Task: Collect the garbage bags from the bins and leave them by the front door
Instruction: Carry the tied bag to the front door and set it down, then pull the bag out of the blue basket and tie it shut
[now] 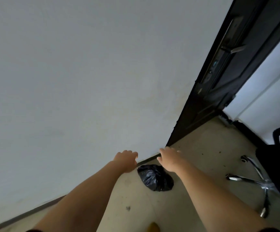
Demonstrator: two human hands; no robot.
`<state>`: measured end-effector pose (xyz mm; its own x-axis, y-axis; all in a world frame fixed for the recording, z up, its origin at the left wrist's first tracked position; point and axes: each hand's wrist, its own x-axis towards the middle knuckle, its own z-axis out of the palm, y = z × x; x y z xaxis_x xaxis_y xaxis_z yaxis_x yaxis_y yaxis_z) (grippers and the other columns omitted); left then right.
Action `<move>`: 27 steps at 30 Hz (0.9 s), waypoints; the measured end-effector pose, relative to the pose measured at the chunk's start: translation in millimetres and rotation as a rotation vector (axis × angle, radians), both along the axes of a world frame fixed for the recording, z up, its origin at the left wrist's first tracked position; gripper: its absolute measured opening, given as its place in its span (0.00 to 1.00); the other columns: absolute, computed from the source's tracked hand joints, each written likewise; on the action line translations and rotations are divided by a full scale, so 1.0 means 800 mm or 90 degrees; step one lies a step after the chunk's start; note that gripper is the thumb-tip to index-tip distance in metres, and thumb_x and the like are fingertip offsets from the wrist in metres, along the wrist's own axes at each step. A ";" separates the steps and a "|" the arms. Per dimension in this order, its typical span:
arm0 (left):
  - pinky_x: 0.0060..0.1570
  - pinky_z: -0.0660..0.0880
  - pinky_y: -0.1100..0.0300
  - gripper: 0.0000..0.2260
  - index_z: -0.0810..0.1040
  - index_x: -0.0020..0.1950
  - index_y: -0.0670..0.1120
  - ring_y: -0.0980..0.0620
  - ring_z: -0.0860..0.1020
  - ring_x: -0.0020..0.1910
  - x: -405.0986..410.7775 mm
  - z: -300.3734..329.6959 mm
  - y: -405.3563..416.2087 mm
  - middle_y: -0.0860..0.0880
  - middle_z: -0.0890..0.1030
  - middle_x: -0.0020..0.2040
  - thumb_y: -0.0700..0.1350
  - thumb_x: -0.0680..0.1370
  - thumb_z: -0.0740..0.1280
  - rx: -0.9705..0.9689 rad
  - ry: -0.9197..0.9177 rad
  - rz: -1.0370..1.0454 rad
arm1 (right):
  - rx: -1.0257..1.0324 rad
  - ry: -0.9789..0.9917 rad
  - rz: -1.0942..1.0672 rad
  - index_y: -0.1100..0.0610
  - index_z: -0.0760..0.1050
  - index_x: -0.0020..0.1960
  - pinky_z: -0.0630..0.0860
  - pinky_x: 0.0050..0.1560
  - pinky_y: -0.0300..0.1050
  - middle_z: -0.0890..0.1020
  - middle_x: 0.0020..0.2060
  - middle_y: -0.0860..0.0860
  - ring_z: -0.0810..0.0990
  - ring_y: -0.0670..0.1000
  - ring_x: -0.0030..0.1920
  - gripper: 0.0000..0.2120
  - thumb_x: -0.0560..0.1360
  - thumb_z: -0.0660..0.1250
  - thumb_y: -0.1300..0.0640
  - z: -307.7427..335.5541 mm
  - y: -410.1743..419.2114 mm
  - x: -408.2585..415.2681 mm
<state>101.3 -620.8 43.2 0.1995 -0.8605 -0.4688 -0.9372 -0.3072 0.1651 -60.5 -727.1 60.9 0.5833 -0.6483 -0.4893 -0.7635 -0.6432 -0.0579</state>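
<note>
— What fills most of the frame?

— A pale wall, covering the upper left and centre. It meets the beige floor along a dark skirting strip that runs from the lower left up toward the middle.

— And on the right?

— A dark door slanting from the top right down to the centre, with a long metal handle and lock plate on it. Right of the door is a bright white panel. In the lower right stands a black office chair, its chrome star base with castors on the floor.

— Where are the arms?

— Both bare forearms reach up from the bottom edge to the middle. The left hand sits just left of centre, in front of the foot of the wall. Its fingers look curled inward and it holds nothing, though they point away from the camera, so how tight the curl is I can't quite say. The right hand is just right of centre, fingers extended and loosely spread, gripping nothing.

— The rubbish?

— One black garbage bag lies on the floor below and between the two hands, near the skirting and down-left of the door's lower corner. Neither hand touches it.

— Anything smaller?

— A yellow object at the bottom edge, cut off; too little shows to identify it.
</note>
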 end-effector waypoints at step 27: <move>0.60 0.69 0.50 0.18 0.67 0.69 0.49 0.45 0.70 0.65 -0.129 0.005 0.479 0.45 0.72 0.67 0.47 0.80 0.55 0.005 0.063 0.913 | 0.012 0.090 0.830 0.54 0.64 0.69 0.66 0.64 0.56 0.69 0.68 0.55 0.68 0.58 0.66 0.20 0.80 0.50 0.48 0.006 0.337 0.182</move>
